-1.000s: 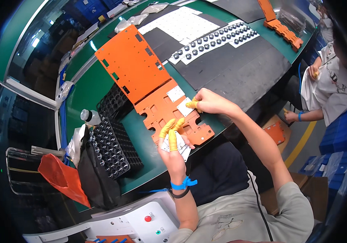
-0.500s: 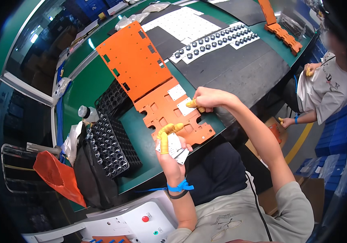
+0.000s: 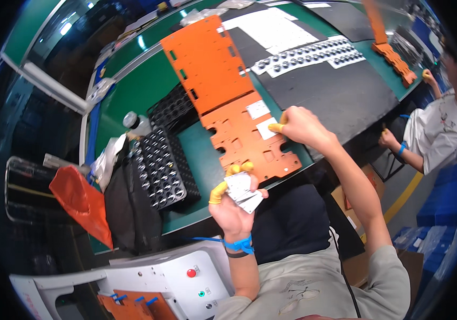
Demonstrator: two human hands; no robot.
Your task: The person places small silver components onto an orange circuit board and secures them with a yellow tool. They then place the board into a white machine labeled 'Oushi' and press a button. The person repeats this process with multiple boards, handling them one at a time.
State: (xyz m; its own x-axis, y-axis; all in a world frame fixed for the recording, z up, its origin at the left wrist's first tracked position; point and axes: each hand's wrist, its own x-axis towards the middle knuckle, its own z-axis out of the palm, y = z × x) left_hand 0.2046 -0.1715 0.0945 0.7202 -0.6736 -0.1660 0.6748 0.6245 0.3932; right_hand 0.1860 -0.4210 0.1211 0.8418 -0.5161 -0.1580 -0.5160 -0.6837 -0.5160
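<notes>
"Orange board is forming a two-panel fixture (image 3: 212, 66) on the green surface (image 3: 190, 144). Where is the plate in question lying?"

"White and flat, the near plate (image 3: 265, 129) is lying on the lower panel (image 3: 231, 125), just beside a second plate (image 3: 258, 109). The right hand (image 3: 303, 127) is reaching from the right, its yellow-covered fingertips (image 3: 276, 128) touching the near plate."

"Is that hand gripping?"

"I cannot tell: the fingers are partly hiding the contact, so they may be pinching or merely pressing."

"And the left hand (image 3: 232, 214)?"

"Palm up, it is curling its fingers around several loose plates (image 3: 243, 193), holding them fanned by the fixture's near edge."

"How would one be handling this well?"

"In my judgement, by keeping the near plate level, squaring its edges with its neighbour, pressing evenly rather than on one corner, and holding the loose plates clear so that none is slipping onto the panel."
</notes>
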